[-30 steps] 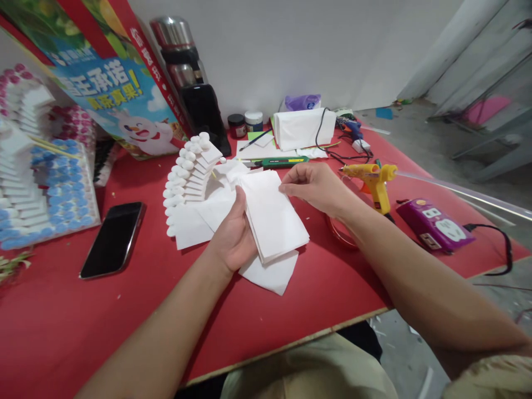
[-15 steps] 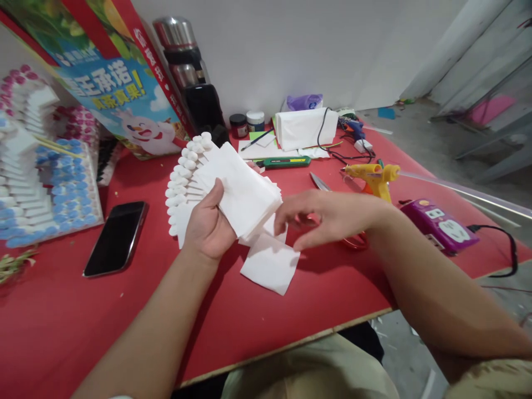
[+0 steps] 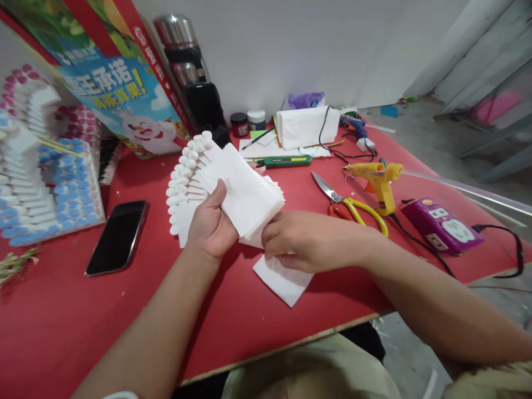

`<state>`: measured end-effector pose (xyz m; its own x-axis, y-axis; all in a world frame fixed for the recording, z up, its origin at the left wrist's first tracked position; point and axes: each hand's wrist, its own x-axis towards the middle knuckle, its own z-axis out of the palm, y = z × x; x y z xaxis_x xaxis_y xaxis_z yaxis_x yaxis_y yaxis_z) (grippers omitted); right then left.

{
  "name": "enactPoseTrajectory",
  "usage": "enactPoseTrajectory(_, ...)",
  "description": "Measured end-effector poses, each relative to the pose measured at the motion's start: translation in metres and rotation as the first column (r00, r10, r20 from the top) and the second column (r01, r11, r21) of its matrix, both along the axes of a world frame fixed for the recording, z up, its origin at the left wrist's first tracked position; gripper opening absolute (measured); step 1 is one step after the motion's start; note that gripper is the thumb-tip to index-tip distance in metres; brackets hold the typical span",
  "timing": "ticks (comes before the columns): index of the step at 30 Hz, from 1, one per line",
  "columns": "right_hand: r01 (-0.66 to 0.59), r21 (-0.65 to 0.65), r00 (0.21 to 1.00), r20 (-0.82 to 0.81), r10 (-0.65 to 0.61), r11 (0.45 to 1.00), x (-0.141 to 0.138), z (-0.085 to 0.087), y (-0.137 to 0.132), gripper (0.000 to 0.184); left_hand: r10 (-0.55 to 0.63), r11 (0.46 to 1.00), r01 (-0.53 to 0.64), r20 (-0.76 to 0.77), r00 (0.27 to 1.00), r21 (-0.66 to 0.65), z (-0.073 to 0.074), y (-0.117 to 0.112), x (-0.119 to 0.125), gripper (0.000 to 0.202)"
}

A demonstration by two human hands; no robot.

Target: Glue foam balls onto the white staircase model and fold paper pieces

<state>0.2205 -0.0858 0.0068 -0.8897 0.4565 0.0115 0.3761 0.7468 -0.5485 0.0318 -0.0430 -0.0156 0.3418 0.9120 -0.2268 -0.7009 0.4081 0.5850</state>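
Observation:
My left hand [image 3: 211,227] grips a stack of square white paper sheets [image 3: 251,191], thumb on top and fingers underneath. Behind the stack, a fan-shaped white piece [image 3: 183,183] shows rows of thin sticks with padded white tips; whether the hand also holds it, I cannot tell. My right hand [image 3: 299,238] is at the stack's lower right corner, its fingers curled together. What is between those fingertips is hidden. Partly under this hand, a loose white sheet [image 3: 286,282] rests on the red table.
Scissors [image 3: 349,205], a yellow glue gun [image 3: 376,177] and a purple power box [image 3: 440,227] lie to the right. A green cutter [image 3: 286,161] is beyond the stack. On the left are a phone [image 3: 118,237] and a blue-and-white tufted piece [image 3: 70,188]. A flask [image 3: 180,50] stands behind.
My right hand has moved left and down to the stack's corner, its fingers closing and the scissors coming into fuller view. The loose sheet has shifted right and nearer. My left hand has hardly moved.

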Motion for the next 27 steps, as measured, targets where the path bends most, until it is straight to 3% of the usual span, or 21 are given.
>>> enactPoseTrajectory(5, 0.191, -0.09, 0.971, -0.131, -0.201, 0.978, 0.023, 0.01, 0.007, 0.024, -0.009, 1.0, 0.009, -0.03, 1.0, 0.005, -0.002, 0.001, -0.001, 0.047)
enactPoseTrajectory(9, 0.32, -0.056, 0.947, 0.05, -0.318, 0.946, 0.027, 0.014, 0.006, 0.021, 0.022, 1.0, -0.022, -0.037, 0.999, 0.005, -0.002, 0.001, -0.001, 0.046)
enactPoseTrajectory(13, 0.226, -0.082, 0.966, 0.144, -0.212, 0.971, 0.01, 0.008, 0.003, 0.046, 0.016, 1.0, -0.017, -0.021, 1.0, -0.017, -0.002, 0.002, -0.001, 0.049)
enactPoseTrajectory(17, 0.148, -0.066, 0.973, 0.188, -0.133, 0.987, -0.001, 0.004, 0.001, 0.026, -0.002, 1.0, 0.002, -0.014, 1.0, -0.003, -0.002, 0.001, 0.0, 0.05)
enactPoseTrajectory(20, 0.127, -0.106, 0.991, 0.056, -0.122, 0.986, 0.013, 0.01, 0.004, 0.019, 0.008, 1.0, -0.008, -0.013, 1.0, 0.011, -0.004, 0.001, 0.0, 0.049)
enactPoseTrajectory(22, 0.223, -0.162, 0.973, -0.029, -0.231, 0.961, 0.031, 0.015, 0.008, 0.02, 0.014, 1.0, -0.014, -0.004, 1.0, 0.007, -0.005, 0.002, -0.001, 0.048)
enactPoseTrajectory(24, 0.411, -0.146, 0.89, -0.147, -0.431, 0.9, 0.051, 0.017, 0.015, 0.014, 0.016, 1.0, -0.016, 0.003, 1.0, -0.008, -0.006, 0.002, -0.002, 0.048)
enactPoseTrajectory(25, 0.574, -0.129, 0.757, -0.292, -0.584, 0.809, 0.06, 0.017, 0.019, 0.011, 0.017, 1.0, -0.016, 0.004, 1.0, -0.02, -0.006, 0.003, -0.003, 0.048)
enactPoseTrajectory(26, 0.716, -0.117, 0.572, -0.467, -0.674, 0.688, 0.067, 0.016, 0.024, 0.011, 0.016, 0.999, -0.016, 0.001, 1.0, -0.03, -0.006, 0.002, -0.003, 0.048)
enactPoseTrajectory(27, 0.819, -0.119, 0.383, -0.615, -0.689, 0.562, 0.072, 0.015, 0.029, 0.012, 0.013, 0.999, -0.014, -0.003, 1.0, -0.039, -0.005, 0.002, -0.003, 0.048)
